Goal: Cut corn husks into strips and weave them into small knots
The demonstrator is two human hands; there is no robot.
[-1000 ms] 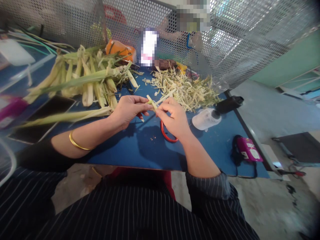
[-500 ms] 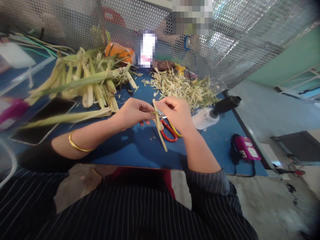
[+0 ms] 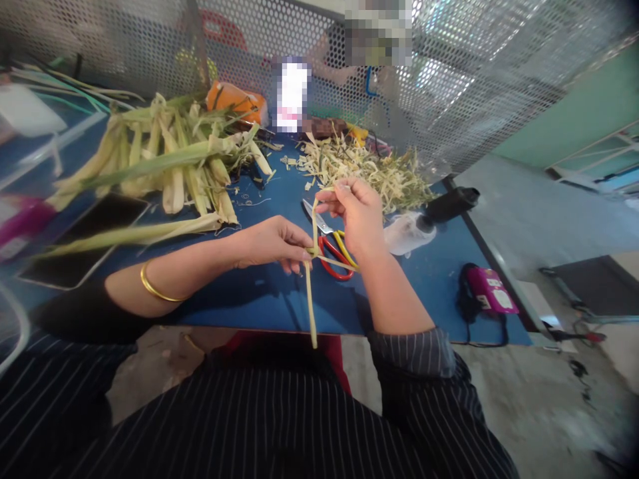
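Over blue table (image 3: 234, 296), both hands (image 3: 272, 241) (image 3: 362, 214) pinching pale strips (image 3: 310, 303)

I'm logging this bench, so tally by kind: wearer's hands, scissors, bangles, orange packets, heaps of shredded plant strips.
Wearer's hands: 2 (left hand, right hand)
Scissors: 1
Gold bangle: 1
Orange packet: 1
Heap of shredded plant strips: 1
Total: 6

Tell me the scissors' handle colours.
One red handle, one yellow handle; clearest in the head view.
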